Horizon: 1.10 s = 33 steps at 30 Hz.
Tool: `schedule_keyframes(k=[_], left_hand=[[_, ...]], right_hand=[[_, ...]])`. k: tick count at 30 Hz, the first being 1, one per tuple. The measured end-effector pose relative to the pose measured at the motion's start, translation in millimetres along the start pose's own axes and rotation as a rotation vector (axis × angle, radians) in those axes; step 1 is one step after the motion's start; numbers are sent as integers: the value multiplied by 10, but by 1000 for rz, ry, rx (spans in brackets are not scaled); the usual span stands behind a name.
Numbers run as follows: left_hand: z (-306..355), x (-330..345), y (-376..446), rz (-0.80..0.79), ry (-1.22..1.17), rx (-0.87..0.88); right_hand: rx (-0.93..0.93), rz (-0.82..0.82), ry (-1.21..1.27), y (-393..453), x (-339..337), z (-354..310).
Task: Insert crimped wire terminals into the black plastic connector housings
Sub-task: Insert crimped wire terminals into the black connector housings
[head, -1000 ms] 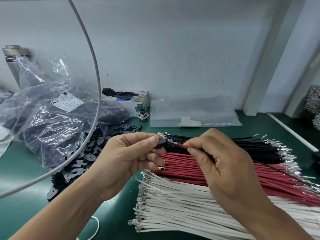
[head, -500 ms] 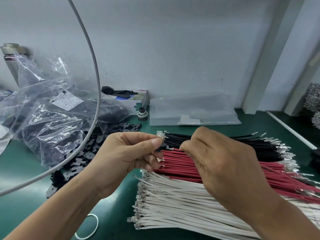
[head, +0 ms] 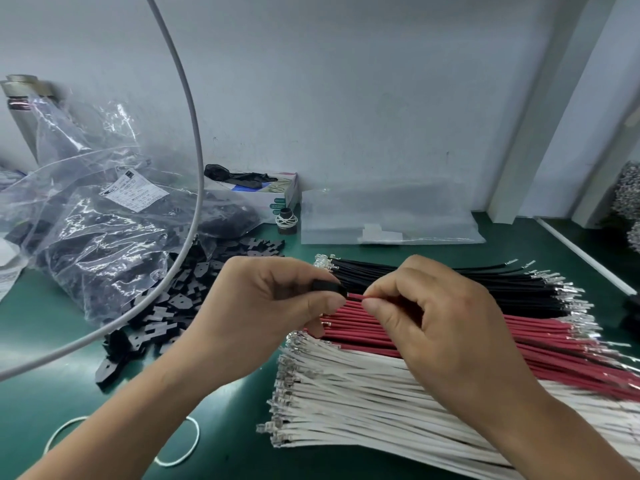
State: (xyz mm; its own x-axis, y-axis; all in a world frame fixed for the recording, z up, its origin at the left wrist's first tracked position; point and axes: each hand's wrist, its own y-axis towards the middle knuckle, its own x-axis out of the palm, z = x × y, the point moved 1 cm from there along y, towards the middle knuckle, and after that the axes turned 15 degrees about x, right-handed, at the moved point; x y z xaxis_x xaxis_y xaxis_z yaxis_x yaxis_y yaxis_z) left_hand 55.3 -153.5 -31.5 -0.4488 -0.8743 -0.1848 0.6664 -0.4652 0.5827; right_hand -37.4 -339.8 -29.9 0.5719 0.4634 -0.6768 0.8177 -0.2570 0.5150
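While your left hand (head: 266,306) is pinching a black connector housing (head: 329,286) between thumb and fingers, your right hand (head: 440,327) is pinching a red wire (head: 355,297) just beside it, the wire's end meeting the housing's mouth. Both are hovering above the rows of black wires (head: 450,282), red wires (head: 519,344) and white wires (head: 363,403) that are lying on the green table (head: 41,327). Loose black housings (head: 162,306) are spilling beside a clear plastic bag (head: 97,230).

Black wires (head: 450,285), red wires (head: 519,341), white wires (head: 363,393), green table (head: 41,317).
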Motion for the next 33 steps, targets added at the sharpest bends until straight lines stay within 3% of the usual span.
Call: schedule_keyframes(k=[4, 12, 17, 18, 22, 30, 33], left_hand=[[-16, 13, -5, 0, -55, 4], [-42, 25, -17, -22, -70, -13], [-89, 1, 6, -16, -49, -36], [-98, -16, 11, -5, -29, -34], [-126, -61, 15, 27, -25, -41], [-132, -73, 19, 35, -57, -92], [-115, -83, 28, 38, -82, -120]], right_hand=[[-113, 114, -124, -16, 32, -77], [-164, 106, -103, 0, 5, -38], [-229, 200, -202, 34, -176, -89], [-237, 138, -165, 15, -189, -122], [-114, -375, -237, -63, -65, -198], [-13, -425, -145, -50, -47, -115], [39, -429, -5, 6, -122, -106]])
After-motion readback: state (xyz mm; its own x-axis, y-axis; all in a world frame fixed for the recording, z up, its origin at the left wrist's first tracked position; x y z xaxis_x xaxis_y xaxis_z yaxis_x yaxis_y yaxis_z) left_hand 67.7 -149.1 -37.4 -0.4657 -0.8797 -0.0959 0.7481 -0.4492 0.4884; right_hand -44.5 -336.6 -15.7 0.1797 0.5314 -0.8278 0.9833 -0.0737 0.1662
